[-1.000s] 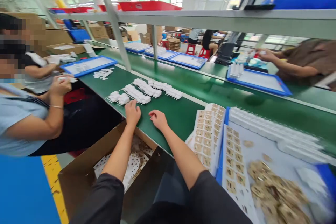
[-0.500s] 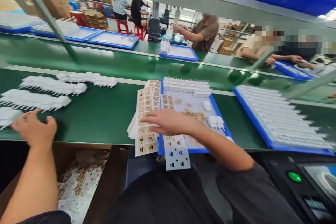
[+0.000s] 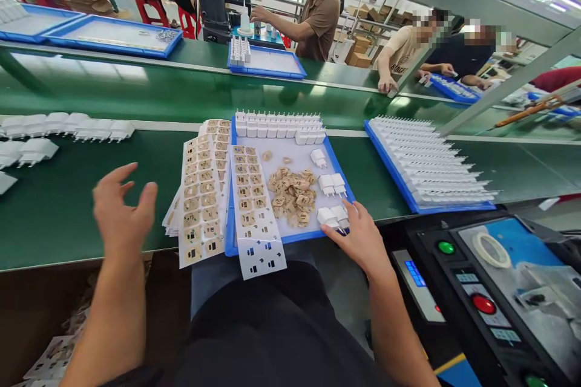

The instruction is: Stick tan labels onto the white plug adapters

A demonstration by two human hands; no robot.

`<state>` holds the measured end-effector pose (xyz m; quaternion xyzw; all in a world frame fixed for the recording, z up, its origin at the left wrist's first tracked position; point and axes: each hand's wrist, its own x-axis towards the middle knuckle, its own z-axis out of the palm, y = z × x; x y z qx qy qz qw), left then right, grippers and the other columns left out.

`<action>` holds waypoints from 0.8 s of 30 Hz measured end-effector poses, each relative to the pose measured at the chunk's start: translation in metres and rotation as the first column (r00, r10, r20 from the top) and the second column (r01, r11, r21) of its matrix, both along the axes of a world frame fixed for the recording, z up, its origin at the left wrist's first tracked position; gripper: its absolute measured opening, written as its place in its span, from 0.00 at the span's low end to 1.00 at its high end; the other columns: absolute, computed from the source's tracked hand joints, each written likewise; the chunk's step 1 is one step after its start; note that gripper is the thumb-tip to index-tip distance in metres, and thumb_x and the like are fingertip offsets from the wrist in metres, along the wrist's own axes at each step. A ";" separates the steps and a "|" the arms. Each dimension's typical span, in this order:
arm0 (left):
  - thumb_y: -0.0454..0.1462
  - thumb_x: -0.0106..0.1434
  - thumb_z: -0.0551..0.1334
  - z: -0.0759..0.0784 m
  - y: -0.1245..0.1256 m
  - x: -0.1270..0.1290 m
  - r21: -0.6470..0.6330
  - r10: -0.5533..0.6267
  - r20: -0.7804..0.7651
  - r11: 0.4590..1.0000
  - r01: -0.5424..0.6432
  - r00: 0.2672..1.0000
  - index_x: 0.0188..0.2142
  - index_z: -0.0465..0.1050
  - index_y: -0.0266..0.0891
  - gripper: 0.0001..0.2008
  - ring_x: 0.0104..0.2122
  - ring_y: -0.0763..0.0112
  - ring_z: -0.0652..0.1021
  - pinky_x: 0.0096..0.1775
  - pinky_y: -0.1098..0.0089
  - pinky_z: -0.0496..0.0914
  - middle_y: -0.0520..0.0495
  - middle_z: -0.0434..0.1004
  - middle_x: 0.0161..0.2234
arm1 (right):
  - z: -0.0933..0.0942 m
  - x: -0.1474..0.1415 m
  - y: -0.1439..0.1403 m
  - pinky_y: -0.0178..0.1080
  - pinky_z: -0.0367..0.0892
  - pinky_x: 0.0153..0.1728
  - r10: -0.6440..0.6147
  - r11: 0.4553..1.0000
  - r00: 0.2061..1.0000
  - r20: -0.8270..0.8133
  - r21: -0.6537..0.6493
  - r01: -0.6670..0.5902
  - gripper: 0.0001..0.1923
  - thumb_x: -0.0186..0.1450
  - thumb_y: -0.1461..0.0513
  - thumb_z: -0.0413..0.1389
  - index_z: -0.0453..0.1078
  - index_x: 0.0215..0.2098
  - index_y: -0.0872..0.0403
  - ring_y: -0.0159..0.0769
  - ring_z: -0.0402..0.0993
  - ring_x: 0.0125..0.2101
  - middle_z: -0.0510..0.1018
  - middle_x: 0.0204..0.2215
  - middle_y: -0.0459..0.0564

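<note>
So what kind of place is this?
Most likely a factory assembly line: a long green conveyor belt, blue trays of white chargers, and other workers seated along it.

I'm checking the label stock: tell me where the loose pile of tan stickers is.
In the head view, the tan sticker pile lies mid-tray in the blue tray, between a sticker sheet and white plug adapters, ahead of the right hand.

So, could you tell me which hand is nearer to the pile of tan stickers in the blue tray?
Right. The right hand touches the blue tray beside the pile of tan stickers; the left hand hovers beyond the sheets.
</note>
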<state>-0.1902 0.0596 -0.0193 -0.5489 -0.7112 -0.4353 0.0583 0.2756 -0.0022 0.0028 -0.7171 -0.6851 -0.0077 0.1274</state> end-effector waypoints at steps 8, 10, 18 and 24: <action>0.41 0.71 0.57 0.043 0.011 0.186 -0.304 -0.916 -0.104 0.401 0.864 0.388 0.59 0.69 0.46 0.18 0.56 0.58 0.75 0.58 0.58 0.71 0.44 0.77 0.56 | -0.013 0.001 -0.001 0.62 0.69 0.54 0.022 0.999 1.000 0.005 0.043 -0.022 0.38 0.65 0.42 0.57 0.61 0.65 0.53 0.65 0.67 0.60 0.66 0.62 0.69; 0.37 0.69 0.59 0.044 0.021 0.221 -0.395 -0.962 -0.218 0.240 0.887 0.163 0.60 0.68 0.44 0.20 0.60 0.55 0.72 0.60 0.57 0.68 0.41 0.74 0.59 | -0.015 0.002 -0.003 0.62 0.69 0.54 0.024 0.998 0.999 -0.039 0.055 -0.022 0.41 0.64 0.41 0.57 0.59 0.67 0.54 0.64 0.66 0.61 0.65 0.62 0.70; 0.29 0.62 0.62 0.035 0.054 0.296 -0.550 -0.877 -0.434 0.076 0.832 -0.207 0.62 0.66 0.42 0.28 0.60 0.56 0.71 0.50 0.63 0.66 0.40 0.71 0.62 | -0.018 0.031 -0.013 0.60 0.65 0.59 0.067 0.994 0.957 -0.283 0.103 -0.039 0.35 0.67 0.45 0.54 0.60 0.67 0.54 0.58 0.68 0.59 0.73 0.58 0.63; 0.31 0.59 0.64 0.041 0.060 0.308 -0.652 -0.872 -0.390 0.035 0.757 -0.295 0.63 0.64 0.41 0.32 0.55 0.58 0.73 0.44 0.65 0.65 0.39 0.72 0.61 | -0.012 0.046 -0.007 0.55 0.69 0.57 0.035 0.999 0.908 -0.417 -0.009 -0.043 0.26 0.67 0.53 0.52 0.69 0.61 0.50 0.50 0.73 0.54 0.76 0.55 0.57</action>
